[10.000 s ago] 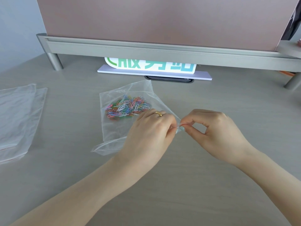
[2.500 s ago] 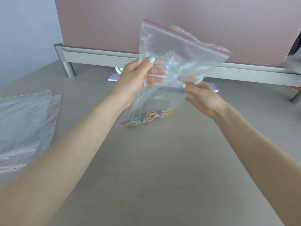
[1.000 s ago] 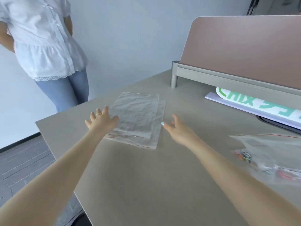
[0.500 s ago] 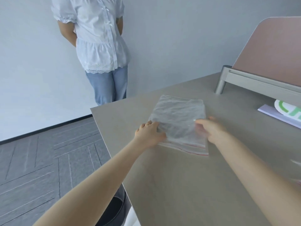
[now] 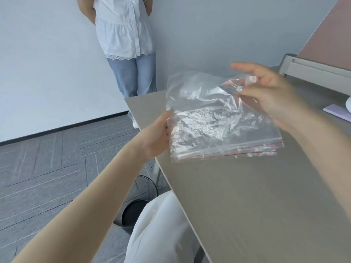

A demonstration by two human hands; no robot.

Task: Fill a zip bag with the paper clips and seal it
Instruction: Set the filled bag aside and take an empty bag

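Observation:
A stack of empty clear zip bags (image 5: 224, 133) with red seal lines lies at the table's left corner. My left hand (image 5: 156, 134) grips the stack's left edge, its fingers hidden under the plastic. My right hand (image 5: 269, 97) pinches the red-lined mouth of the top zip bag (image 5: 197, 90) between thumb and fingers and holds it peeled up off the stack. No paper clips and no filled bag are in view.
The grey table (image 5: 256, 196) ends in an edge just left of the bags. A person (image 5: 125, 38) in a white blouse and jeans stands beyond the corner. A dark bin (image 5: 133, 213) sits on the floor under the edge. The pink partition (image 5: 326, 37) stands at the right.
Both hands reached from the filled bag to the flat stack. The right hand has taken the top bag's mouth and lifted it, and the left hand now grips the stack's left edge.

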